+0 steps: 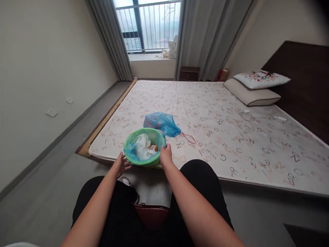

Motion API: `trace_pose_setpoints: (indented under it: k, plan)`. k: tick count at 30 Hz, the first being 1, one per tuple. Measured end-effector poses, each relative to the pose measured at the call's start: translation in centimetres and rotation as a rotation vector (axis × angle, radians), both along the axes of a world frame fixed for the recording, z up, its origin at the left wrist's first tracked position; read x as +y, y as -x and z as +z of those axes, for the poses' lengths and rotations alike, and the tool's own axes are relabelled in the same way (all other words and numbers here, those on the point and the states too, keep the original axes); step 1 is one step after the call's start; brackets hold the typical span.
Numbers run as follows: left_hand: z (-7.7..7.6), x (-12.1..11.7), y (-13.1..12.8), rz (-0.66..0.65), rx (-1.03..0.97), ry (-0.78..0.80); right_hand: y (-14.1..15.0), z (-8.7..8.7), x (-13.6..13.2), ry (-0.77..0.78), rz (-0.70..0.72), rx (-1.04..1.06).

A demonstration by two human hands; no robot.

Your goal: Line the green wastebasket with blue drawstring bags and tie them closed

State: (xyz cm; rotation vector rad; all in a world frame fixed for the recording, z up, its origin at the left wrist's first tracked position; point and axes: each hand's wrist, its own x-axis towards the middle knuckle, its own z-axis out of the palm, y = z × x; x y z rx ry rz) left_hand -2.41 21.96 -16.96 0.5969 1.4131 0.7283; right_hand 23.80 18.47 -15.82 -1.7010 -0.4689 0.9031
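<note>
Grips the right rim of a green bin (144, 163) with the right hand (166, 155), thumb against the edge and the blue liner (132, 151), other fingers largely hidden. Holds the left hand (121, 165) with fingers loosely spread, just beside the bin's near left wall; cannot tell touching from almost touching. Has the bin, mouth upward, at the near edge of the mattress (205, 113), in front of the knees (203, 171); cannot tell resting on that edge from hanging in the hand. Contains crumpled white plastic (142, 145) and an orange-and-white wrapper (153, 148). Faces, just beyond the bin, a blue bag (161, 121) lying with gathered neck and red drawstring (189, 138) toward the right.

Could tip the bin leftward and spill light scraps onto the floor (51, 192), from a firm hold on one side only and a left hand too open to take much weight. Could pull the liner off the rim, or tear such thin film, by pinching plastic film instead of the hard edge. Could slip off the mattress edge and drop between the knees, from poor support underneath. Could also shove or snag the blue bag by pushing the bin forward, with so little room between.
</note>
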Motion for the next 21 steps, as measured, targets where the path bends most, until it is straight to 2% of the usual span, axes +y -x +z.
trace_pose_setpoints:
  k: [3,9,14,21]
  plan:
    - [-0.2,0.3,-0.6,-0.012,-0.077,-0.054,-0.7,-0.2,0.5,0.044,0.026,-0.041]
    - [-0.5,0.9,-1.6,0.079,-0.163,-0.100,-1.8,-0.2,1.0,0.017,-0.001,0.007]
    - [0.4,1.2,-1.6,0.167,-0.259,-0.220,-2.4,0.2,1.6,-0.043,0.021,0.117]
    - [1.7,1.4,0.2,0.167,-0.468,-0.330,-3.5,0.0,3.4,-0.056,0.077,0.136]
